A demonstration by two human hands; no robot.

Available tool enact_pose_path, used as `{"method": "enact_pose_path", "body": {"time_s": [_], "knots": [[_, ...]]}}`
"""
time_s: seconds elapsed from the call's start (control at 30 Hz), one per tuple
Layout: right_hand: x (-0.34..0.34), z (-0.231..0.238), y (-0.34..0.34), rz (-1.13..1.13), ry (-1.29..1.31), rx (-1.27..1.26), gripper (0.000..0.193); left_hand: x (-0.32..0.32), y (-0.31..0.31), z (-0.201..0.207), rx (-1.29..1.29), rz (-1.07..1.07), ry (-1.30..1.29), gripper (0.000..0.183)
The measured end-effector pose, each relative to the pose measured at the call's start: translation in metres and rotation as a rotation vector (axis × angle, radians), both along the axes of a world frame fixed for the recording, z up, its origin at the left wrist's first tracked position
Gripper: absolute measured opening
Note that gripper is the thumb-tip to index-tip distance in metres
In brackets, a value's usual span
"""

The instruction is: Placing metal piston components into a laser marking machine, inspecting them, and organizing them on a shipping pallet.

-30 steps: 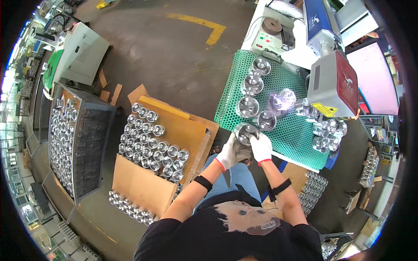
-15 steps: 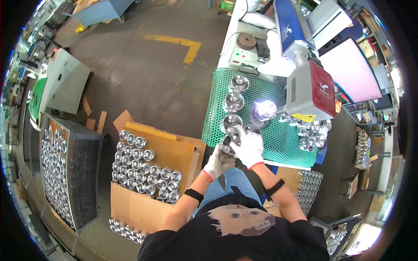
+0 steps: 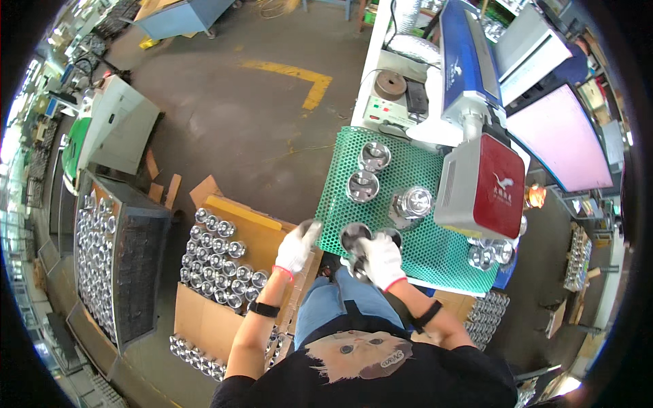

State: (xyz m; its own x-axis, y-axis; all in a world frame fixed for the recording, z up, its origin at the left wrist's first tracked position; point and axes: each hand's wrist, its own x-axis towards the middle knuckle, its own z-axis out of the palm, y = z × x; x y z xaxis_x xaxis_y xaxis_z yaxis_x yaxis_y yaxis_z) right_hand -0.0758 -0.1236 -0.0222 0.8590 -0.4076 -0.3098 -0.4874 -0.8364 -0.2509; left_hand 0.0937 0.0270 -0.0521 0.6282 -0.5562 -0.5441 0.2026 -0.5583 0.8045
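Observation:
My right hand [image 3: 382, 261], in a white glove, grips shiny round metal cups at the near edge of the green perforated mat [image 3: 435, 238]. One metal cup [image 3: 354, 236] shows its open mouth; another lies partly under my fingers. A further cup is half hidden behind that hand. My left hand [image 3: 296, 249], also gloved, is raised left of the mat's near corner, its greyish fingers stretched out, with nothing visible in them. Two cups [image 3: 362, 185] stand in line farther up the mat. A cup [image 3: 415, 202] sits on a holder [image 3: 400, 216] beside the red-and-grey machine head [image 3: 483, 187].
Left of me, a cardboard box [image 3: 221, 313] holds rows of metal cups, and a dark crate [image 3: 143, 272] holds more. Several cups [image 3: 491, 253] stand at the mat's right. A control box [image 3: 388, 112] and a monitor [image 3: 561, 139] are farther back.
My left hand has moved left, away from the cups. The two nearest cups of the row have left their places, and my right hand holds cups near the edge. The bright glare on the holder's cup has faded.

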Motion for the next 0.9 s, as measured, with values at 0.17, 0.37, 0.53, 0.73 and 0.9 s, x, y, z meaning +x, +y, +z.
{"method": "enact_pose_path", "body": {"time_s": [0.17, 0.37, 0.53, 0.73, 0.9], "knots": [[-0.058, 0.019, -0.033, 0.252, 0.173, 0.124, 0.017, 0.04, -0.127, 0.074, -0.094, -0.633, -1.147, 0.051], [-0.123, 0.046, -0.047, -0.017, 0.258, 0.084, 0.019, 0.051, -0.209, 0.017, 0.048, -1.001, -1.335, 0.05], [-0.152, 0.045, -0.058, -0.093, 0.233, 0.065, 0.033, 0.055, -0.213, 0.001, 0.021, -1.066, -1.419, 0.008], [-0.133, 0.054, -0.053, 0.021, 0.128, 0.034, 0.034, 0.035, -0.175, 0.009, 0.082, -0.868, -1.477, 0.012], [-0.079, 0.082, -0.014, 0.203, 0.195, 0.089, 0.035, -0.024, -0.006, 0.012, 0.012, -0.354, -1.292, 0.013]]}}
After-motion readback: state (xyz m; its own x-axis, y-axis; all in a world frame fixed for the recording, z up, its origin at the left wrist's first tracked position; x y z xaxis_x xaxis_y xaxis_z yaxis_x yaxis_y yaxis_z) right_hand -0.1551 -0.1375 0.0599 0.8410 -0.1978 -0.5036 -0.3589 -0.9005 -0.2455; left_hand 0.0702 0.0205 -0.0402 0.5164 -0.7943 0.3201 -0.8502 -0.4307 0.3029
